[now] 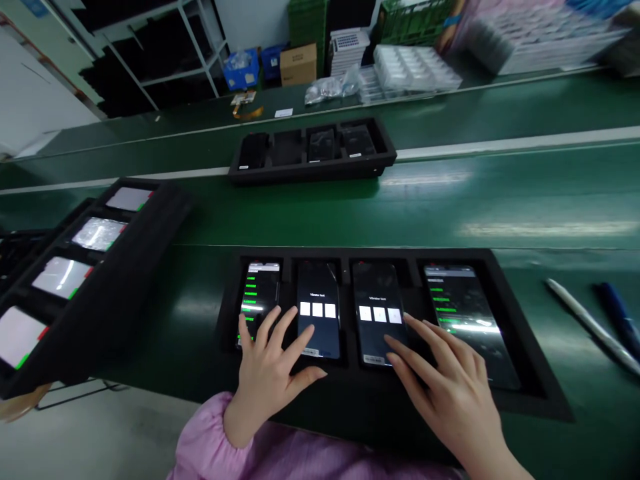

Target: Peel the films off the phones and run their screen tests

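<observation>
A black foam tray [415, 257] lies before me with several smartphones in its slots, screens up. My left hand [270, 367], fingers spread, rests over the leftmost phone [260, 287] and the second phone [320, 280]. Green text lines show on the leftmost screen; the second reads "Vibrator test" above three white squares. My right hand [445, 380] has its fingers stretched over the third phone [377, 280], which shows the same test screen. Beside those fingers, the rightmost phone [465, 300] displays green text lines. Neither hand grips anything.
To the left, stacked black trays [165, 207] hold phones with bright screens. Another black tray [313, 170] with dark phones sits farther back. A white pen [590, 320] and a blue pen [620, 313] lie at right. Clear plastic trays [415, 67] stand across the green bench near a person's arm [450, 27].
</observation>
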A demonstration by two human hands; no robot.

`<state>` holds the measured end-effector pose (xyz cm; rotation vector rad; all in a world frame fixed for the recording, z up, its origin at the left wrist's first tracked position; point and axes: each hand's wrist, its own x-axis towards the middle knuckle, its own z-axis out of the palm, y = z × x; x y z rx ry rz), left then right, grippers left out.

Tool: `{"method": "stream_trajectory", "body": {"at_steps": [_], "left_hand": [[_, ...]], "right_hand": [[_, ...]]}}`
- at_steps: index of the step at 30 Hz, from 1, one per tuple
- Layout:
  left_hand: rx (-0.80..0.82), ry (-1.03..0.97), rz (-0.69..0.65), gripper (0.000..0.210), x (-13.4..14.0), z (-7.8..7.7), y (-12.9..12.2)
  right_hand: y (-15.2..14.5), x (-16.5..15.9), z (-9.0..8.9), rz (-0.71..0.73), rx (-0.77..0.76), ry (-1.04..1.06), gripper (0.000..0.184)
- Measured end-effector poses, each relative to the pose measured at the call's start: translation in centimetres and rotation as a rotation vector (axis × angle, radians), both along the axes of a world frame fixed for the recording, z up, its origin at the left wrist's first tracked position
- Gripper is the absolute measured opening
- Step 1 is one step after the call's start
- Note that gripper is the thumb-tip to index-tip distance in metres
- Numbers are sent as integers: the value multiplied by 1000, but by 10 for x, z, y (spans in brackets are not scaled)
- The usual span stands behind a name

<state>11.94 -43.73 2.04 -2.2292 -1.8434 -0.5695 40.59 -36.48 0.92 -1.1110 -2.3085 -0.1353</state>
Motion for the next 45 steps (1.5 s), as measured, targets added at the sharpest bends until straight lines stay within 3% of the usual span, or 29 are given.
{"method": "stream_trajectory", "body": {"at_steps": [27, 33, 40, 45], "left_hand": [[-10, 159, -82, 50, -12, -8, -2], [0, 189, -89, 50, -12, -6, 0], [0, 190, -90, 47, -12, -6, -1], [20, 160, -109, 46, -14, -8, 0]], "right_hand": [[-2, -6, 14, -60, -112, 33, 20], [11, -11, 20, -172, -71, 6, 23], [10, 30, 34, -248, 49, 179, 21], [6, 68, 25, -266, -47, 222, 24]]}}
